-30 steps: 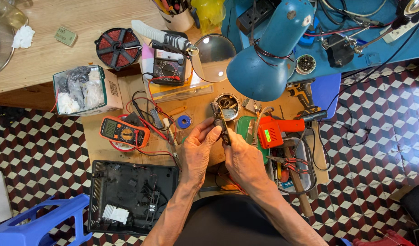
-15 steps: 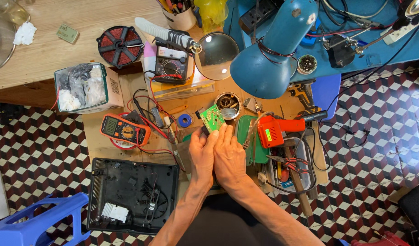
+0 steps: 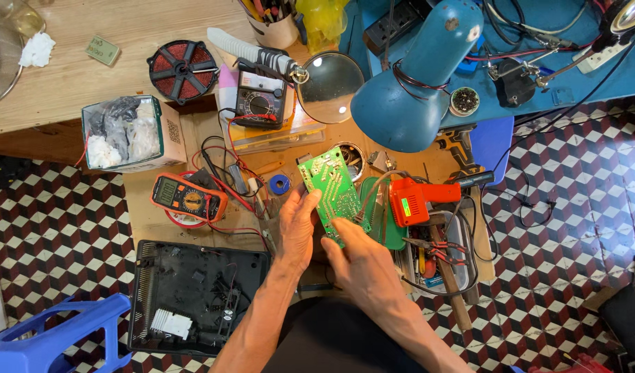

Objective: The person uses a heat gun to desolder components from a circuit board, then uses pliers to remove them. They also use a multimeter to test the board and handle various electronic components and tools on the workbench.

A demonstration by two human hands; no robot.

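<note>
Between both hands (image 3: 331, 242), green circuit board (image 3: 329, 189)

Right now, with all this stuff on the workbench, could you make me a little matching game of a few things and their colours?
Things:
1. flat circuit board held in the left hand and right hand
2. metal desk lamp
3. pistol-shaped soldering gun
4. open plastic casing

Colours:
A. black
B. orange
C. green
D. blue

Pairs: 1-C, 2-D, 3-B, 4-A
</note>
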